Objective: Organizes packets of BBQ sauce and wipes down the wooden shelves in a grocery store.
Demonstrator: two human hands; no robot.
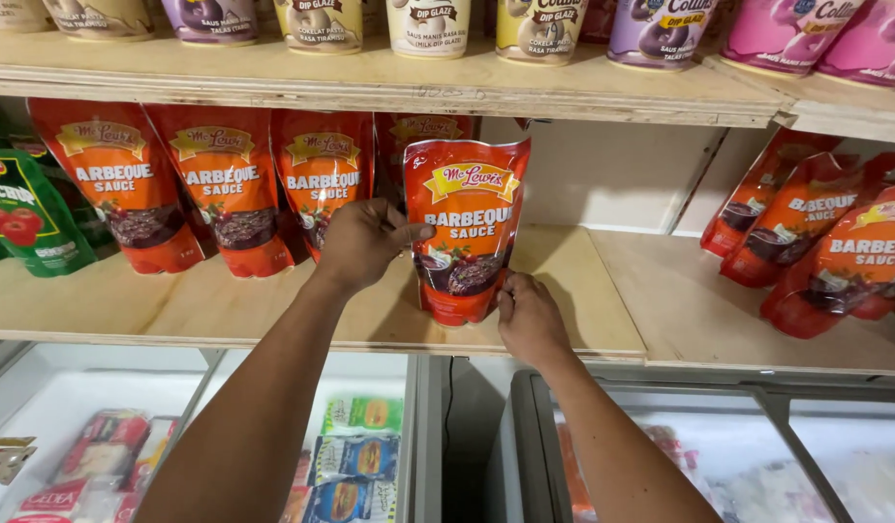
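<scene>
Sauce pouch [467, 232] beside matching pouches [225, 189]

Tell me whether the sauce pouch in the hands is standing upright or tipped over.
Upright. The red pouch stands on its base on the wooden shelf, top edge up, steadied by the left hand at its side and the right hand at its base.

A sauce pouch [467, 228] stands mid-frame on the shelf [583, 300], between the left hand [365, 242] and right hand [527, 315]. More pouches [225, 189] stand at its left; freezers [680, 446] lie below.
</scene>
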